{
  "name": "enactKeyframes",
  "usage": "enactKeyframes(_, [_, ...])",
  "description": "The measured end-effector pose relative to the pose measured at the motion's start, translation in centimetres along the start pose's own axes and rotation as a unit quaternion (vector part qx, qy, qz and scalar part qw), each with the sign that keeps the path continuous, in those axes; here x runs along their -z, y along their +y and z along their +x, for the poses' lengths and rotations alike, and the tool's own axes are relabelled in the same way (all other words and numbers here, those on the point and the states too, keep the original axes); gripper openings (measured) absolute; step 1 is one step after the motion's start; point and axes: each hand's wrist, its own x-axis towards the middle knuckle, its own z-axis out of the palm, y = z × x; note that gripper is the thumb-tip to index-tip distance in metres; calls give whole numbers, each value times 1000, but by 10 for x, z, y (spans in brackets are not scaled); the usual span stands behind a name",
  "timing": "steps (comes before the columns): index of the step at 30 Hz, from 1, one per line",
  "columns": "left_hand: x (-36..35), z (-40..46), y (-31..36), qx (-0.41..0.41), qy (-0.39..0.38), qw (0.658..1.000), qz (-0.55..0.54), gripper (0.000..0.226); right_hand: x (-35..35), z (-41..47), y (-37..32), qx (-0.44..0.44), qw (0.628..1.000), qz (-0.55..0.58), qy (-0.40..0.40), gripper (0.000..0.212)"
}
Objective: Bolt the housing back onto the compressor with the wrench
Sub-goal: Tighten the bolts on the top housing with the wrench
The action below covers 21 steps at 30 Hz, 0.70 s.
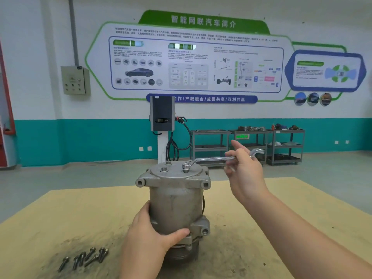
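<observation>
Head view: compressor upright at table centre, round housing on top carrying bolts. Left hand wraps lower body, thumb across front, fingers behind. Right hand pinches wrench shaft, fingers loosely curled; wrench near level, ring end seated on right-hand bolt. Loose bolts clustered on table front-left, well apart from compressor.

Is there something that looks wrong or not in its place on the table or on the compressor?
Nothing looks damaged. The loose bolts lie scattered on a dirty patch of the table, to the front left of the compressor. On its top plate, one hole beside the wrench head is empty; other holes already have bolts.
</observation>
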Motion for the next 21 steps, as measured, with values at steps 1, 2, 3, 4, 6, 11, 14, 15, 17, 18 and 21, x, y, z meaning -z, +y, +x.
enactKeyframes(1, [0, -1, 0, -1, 4, 1000, -2, 120, 3, -16, -4, 32, 999, -25, -21, 34])
enactKeyframes(2, [-1, -1, 0, -3, 7, 1000, -2, 119, 5, -31, -8, 92, 992, -82, -38, 35])
enactKeyframes(3, [-1, -2, 0, -7, 9, 1000, 0, 119, 6, -46, -11, 172, 973, -146, -56, 33])
enactKeyframes(4, [-2, -2, 0, -10, 9, 1000, 2, 118, 4, -62, -15, 251, 943, -197, -91, 30])
enactKeyframes(6, [-2, -2, -1, -12, 10, 1000, -5, 116, -8, -86, -20, 386, 852, -293, -199, 23])
enactKeyframes(11, [-3, 6, 0, 4, -15, 1000, -9, 113, -80, -87, -26, 417, 621, -516, -418, 16])
enactKeyframes(14, [-1, 13, 2, 15, -41, 999, -10, 119, -135, -57, -15, 291, 587, -571, -494, 15])
enactKeyframes(15, [0, 15, 3, 19, -46, 999, -8, 121, -150, -42, -10, 239, 588, -584, -506, 11])
enactKeyframes(17, [1, 17, 3, 27, -51, 998, 3, 126, -170, -8, 1, 148, 599, -608, -500, 10])
enactKeyframes(18, [1, 17, 3, 30, -53, 998, 10, 130, -173, 10, 5, 94, 616, -619, -479, 13])
enactKeyframes(21, [2, 15, 2, 37, -57, 998, 13, 141, -156, 48, 14, -174, 745, -509, -394, 14])
